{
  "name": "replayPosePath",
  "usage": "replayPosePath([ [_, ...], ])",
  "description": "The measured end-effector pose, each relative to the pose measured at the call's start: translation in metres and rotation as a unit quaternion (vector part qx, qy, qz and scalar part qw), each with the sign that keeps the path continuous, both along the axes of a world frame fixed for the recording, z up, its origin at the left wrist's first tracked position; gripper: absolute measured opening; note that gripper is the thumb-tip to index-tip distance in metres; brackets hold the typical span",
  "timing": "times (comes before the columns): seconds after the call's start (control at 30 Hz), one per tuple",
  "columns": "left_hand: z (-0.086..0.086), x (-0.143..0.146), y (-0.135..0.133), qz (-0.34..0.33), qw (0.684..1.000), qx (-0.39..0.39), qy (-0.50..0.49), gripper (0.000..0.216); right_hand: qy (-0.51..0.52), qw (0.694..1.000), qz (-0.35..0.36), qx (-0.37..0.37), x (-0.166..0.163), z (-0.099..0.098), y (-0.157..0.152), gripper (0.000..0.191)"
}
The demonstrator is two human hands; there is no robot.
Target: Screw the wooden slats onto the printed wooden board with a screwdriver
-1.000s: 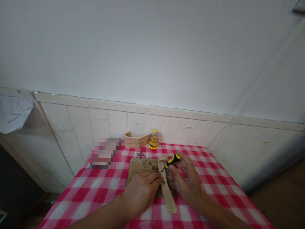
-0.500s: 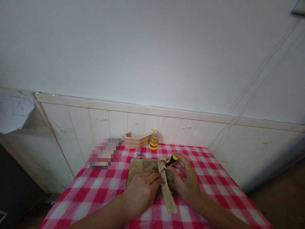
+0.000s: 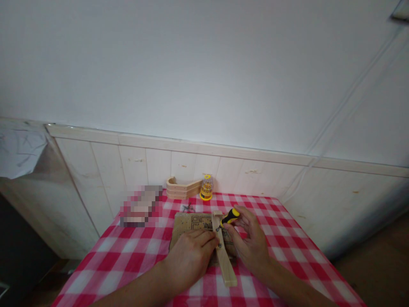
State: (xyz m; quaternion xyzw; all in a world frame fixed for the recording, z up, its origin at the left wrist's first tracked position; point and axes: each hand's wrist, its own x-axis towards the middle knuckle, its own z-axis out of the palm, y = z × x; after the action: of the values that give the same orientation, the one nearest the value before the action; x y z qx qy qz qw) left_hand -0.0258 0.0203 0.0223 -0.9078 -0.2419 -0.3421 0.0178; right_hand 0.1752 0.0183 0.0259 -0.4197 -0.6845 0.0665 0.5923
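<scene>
A pale wooden strip (image 3: 227,270) with a small raised block at its far end lies across a brown board (image 3: 183,222) printed with black line patterns. My left hand (image 3: 191,251) rests over the board, its fingers together and pressing the strip's left edge near a small dark screw or fitting (image 3: 220,245). In my right hand (image 3: 252,241) is a short black-and-yellow screwdriver (image 3: 230,216), pinched by the handle. It leans to the right, its tip down at a second dark fitting (image 3: 217,229) on the strip. The thumb partly hides the board's right side.
Behind the board lie several small dark screws (image 3: 188,207). Farther back stand a curved wooden piece (image 3: 181,189) and a yellow screwdriver-bit holder (image 3: 206,188) near the panelled wall. A blurred-out flat object (image 3: 142,207) lies at left on the red-and-white checked tablecloth (image 3: 128,251).
The screwdriver handle and the right fingers have shifted very slightly to the right. My left hand, the strip and the board stay in place.
</scene>
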Motion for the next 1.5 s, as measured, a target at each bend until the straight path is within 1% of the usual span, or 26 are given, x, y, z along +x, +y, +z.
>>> replayPosePath([
  [0.17,0.001,0.000,0.000,0.000,1.000,0.019,-0.018,0.024,0.013,1.000,0.014,-0.001,-0.001,0.006,-0.006,0.046],
  [0.3,0.002,0.000,0.000,-0.002,1.000,0.024,-0.017,0.026,0.005,1.000,0.020,0.011,-0.003,0.013,-0.015,0.051],
  [0.47,0.001,0.001,0.000,0.005,1.000,0.020,-0.009,0.026,-0.013,0.999,0.040,0.021,-0.004,0.015,-0.021,0.050],
  [0.6,-0.001,0.001,0.001,0.007,0.999,0.028,-0.017,0.027,-0.012,0.999,0.051,0.007,-0.004,0.012,-0.020,0.050],
  [0.77,0.003,0.000,-0.001,0.002,1.000,0.017,-0.011,0.023,-0.012,0.998,0.065,-0.006,-0.003,0.010,-0.020,0.050],
  [1.0,0.000,0.001,0.000,0.001,1.000,0.018,-0.016,0.026,-0.030,0.992,0.121,-0.022,-0.002,0.018,-0.026,0.050],
  [1.13,0.000,0.000,0.000,0.003,1.000,0.011,-0.008,0.026,-0.034,0.993,0.108,-0.014,-0.002,0.014,-0.026,0.053],
  [1.3,0.001,0.000,0.000,-0.001,1.000,-0.004,0.007,0.021,-0.052,0.994,0.093,0.014,0.000,0.006,-0.023,0.057],
  [1.5,-0.002,0.001,0.000,-0.002,1.000,0.003,-0.011,0.021,-0.048,0.995,0.082,0.021,0.001,0.004,-0.020,0.059],
])
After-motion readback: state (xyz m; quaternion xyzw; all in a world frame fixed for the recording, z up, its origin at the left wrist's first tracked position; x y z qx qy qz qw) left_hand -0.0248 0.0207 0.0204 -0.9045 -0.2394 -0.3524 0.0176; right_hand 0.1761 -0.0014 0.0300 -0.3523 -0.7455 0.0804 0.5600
